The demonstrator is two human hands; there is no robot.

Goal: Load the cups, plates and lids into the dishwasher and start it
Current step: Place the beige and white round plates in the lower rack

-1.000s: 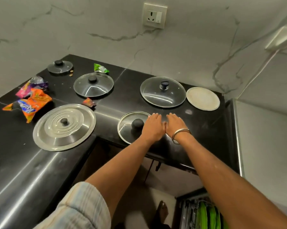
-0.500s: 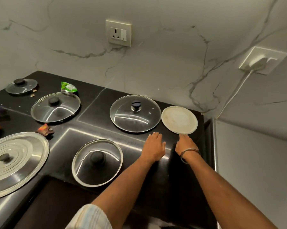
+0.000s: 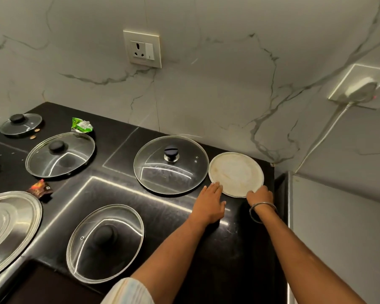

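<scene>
Head view: a round white plate (image 3: 236, 174) lies flat at the far right corner of the black surface (image 3: 176, 218), just beside a glass lid with a dark blue knob (image 3: 171, 164), their rims all but touching. The right hand (image 3: 260, 197) is at the plate's near rim with its fingers (image 3: 253, 192) curled at the edge; whether they grip it I cannot tell. The left hand (image 3: 210, 205) lies flat on the surface with fingers straight, their tips at the plate's near-left rim.

A second glass lid (image 3: 105, 243) sits at the near edge. A third glass lid (image 3: 60, 154) and a small glass lid (image 3: 20, 123) lie toward the far left corner. A steel lid (image 3: 9, 229) lies at the left edge.
</scene>
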